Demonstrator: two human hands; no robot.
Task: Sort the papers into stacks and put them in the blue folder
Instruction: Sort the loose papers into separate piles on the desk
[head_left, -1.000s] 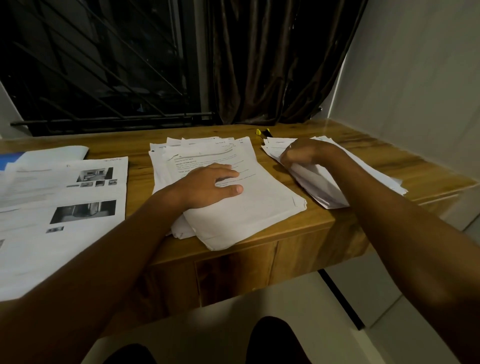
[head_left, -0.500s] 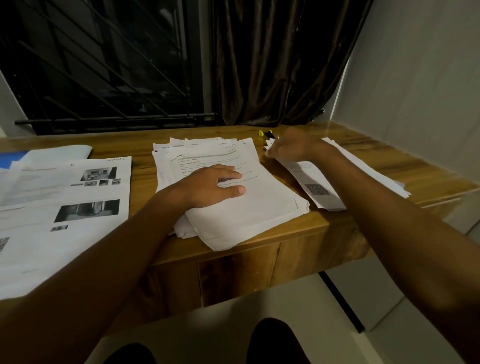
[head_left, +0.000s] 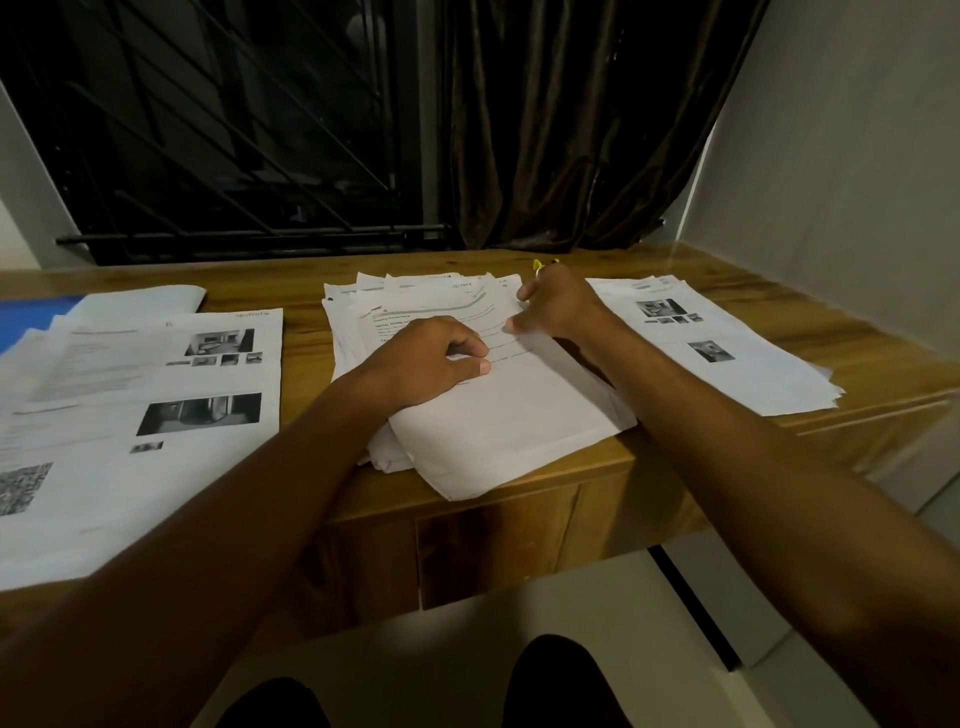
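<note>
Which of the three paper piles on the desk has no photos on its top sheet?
The middle pile: its top sheet shows only text and lines. The left pile and right pile both show printed photos on top.
</note>
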